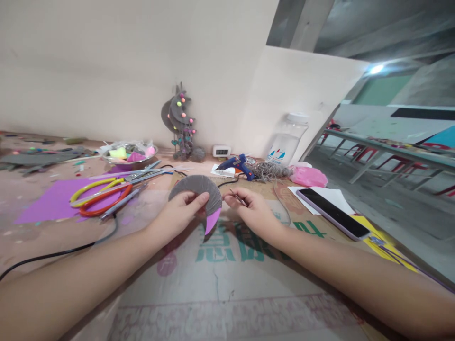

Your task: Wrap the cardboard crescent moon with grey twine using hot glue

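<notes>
My left hand [183, 210] is closed on a crescent moon [210, 189] wound with grey yarn, its thumb pressed on the face. The crescent's lower tip [212, 222] is bare purple. Just right of it, my right hand [252, 208] is pinched around a thin dark strand that looks like the grey yarn. A loose tangle of grey yarn [272, 171] lies behind, and a strand curves down from it on the right. Beyond the hands rests a blue hot glue gun [239, 166].
Scissors [101, 196] lie on purple paper [50, 201] at left, near a bowl [138, 163] of coloured pieces. A finished moon hanging [181, 121] leans on the wall. A timer [221, 151], water bottle [286, 139], pink bag [308, 176] and phone [332, 213] stand or lie around.
</notes>
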Available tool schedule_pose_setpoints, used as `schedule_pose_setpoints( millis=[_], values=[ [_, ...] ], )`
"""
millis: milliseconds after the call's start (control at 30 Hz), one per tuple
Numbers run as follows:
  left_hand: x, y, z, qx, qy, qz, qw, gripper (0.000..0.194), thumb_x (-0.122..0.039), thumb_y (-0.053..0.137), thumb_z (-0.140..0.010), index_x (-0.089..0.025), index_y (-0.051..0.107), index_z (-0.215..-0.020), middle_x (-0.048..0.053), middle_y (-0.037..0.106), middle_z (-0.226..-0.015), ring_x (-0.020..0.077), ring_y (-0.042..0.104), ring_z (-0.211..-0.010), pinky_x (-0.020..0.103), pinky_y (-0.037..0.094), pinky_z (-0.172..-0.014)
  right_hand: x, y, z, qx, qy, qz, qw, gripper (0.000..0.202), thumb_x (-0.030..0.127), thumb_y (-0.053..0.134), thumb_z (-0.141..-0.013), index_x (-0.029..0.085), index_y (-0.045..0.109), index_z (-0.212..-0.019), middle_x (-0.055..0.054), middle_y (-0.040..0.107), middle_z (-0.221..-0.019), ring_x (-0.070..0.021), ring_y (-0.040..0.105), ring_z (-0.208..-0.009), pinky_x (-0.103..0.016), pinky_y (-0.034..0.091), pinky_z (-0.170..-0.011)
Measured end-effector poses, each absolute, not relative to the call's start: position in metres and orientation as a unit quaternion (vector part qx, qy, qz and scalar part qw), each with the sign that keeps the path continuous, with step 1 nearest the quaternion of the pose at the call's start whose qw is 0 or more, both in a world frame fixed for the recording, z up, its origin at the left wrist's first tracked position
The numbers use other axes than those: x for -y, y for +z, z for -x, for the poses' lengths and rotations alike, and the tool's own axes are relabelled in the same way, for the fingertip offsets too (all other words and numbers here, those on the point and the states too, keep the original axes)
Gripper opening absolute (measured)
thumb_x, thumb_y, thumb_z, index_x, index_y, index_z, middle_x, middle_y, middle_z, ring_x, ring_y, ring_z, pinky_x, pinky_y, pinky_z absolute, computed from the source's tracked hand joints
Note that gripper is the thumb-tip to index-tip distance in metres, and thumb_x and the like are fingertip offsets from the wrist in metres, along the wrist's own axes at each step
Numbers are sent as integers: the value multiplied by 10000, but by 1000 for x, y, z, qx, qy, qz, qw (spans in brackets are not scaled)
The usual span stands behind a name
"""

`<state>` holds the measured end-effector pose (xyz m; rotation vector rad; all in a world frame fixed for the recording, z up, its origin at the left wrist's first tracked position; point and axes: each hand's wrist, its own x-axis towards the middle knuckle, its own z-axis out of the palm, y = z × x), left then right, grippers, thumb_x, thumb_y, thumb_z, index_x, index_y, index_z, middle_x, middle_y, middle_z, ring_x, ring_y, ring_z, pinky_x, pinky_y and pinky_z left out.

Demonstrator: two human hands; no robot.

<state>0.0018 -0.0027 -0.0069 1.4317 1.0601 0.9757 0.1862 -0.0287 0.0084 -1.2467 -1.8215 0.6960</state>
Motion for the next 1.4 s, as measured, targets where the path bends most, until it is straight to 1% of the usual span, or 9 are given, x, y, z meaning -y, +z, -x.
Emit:
schedule_pose_setpoints(
  millis=[167,400,733,800,900,1033,1133,1233,1400],
  values=[
    [4,0,0,-435,399,-680,436,402,-500,586,-748,-181,539,-507,-3,542,-531,141,507,-546,254,389,-545,28,5,-184,718,319,506,357,224,362,530,-814,163,600,-738,25,533,-653,-97,451,-602,-217,349,-575],
    [2,-8,-1,-427,408,-612,526,417,-552,570,-742,-189,523,-543,5,567,-577,156,552,-604,264,427,-583,29,3,-184,716,356,486,353,254,375,501,-827,164,539,-691,35,449,-619,-83,381,-567,-206,328,-539],
    [3,-6,0,-436,422,-653,453,430,-513,532,-789,-191,445,-517,-30,436,-529,123,422,-529,247,320,-494,31,5,-179,724,374,477,329,177,318,547,-795,169,546,-698,42,466,-620,-83,400,-574,-210,344,-560],
    [3,-6,0,-441,421,-648,456,422,-515,535,-784,-192,456,-524,-33,424,-525,123,405,-515,251,305,-484,32,6,-180,719,375,477,339,157,320,560,-789,169,554,-747,30,511,-661,-93,446,-600,-217,376,-579],
    [4,-6,0,-438,429,-640,464,389,-495,546,-782,-191,494,-543,-30,442,-540,123,399,-514,254,301,-482,30,10,-186,735,325,462,374,208,347,551,-805,159,567,-893,-25,591,-830,-140,543,-758,-259,436,-689],
    [5,-6,-1,-440,435,-613,490,371,-467,568,-772,-195,480,-535,-32,440,-533,123,410,-513,246,322,-477,22,12,-197,769,190,465,395,246,344,417,-897,177,567,-998,-66,621,-985,-179,569,-929,-328,436,-834],
    [5,-6,-2,-431,440,-601,509,348,-444,588,-755,-192,488,-537,-30,468,-536,129,451,-534,239,350,-492,16,7,-203,782,116,482,378,239,317,431,-898,200,576,-1047,-65,643,-1043,-191,587,-962,-353,445,-853],
    [5,-6,-3,-423,438,-609,507,314,-403,588,-753,-180,516,-544,-27,496,-548,132,485,-561,239,371,-525,13,4,-206,795,82,479,363,247,305,454,-892,212,591,-1076,-57,660,-1050,-192,602,-961,-354,465,-840],
    [6,-7,-3,-433,424,-618,500,290,-377,576,-749,-180,507,-549,-26,495,-571,136,490,-595,243,378,-555,13,5,-208,792,39,469,389,243,305,476,-883,203,629,-1043,-59,685,-1013,-188,628,-926,-337,491,-815]
  ],
)
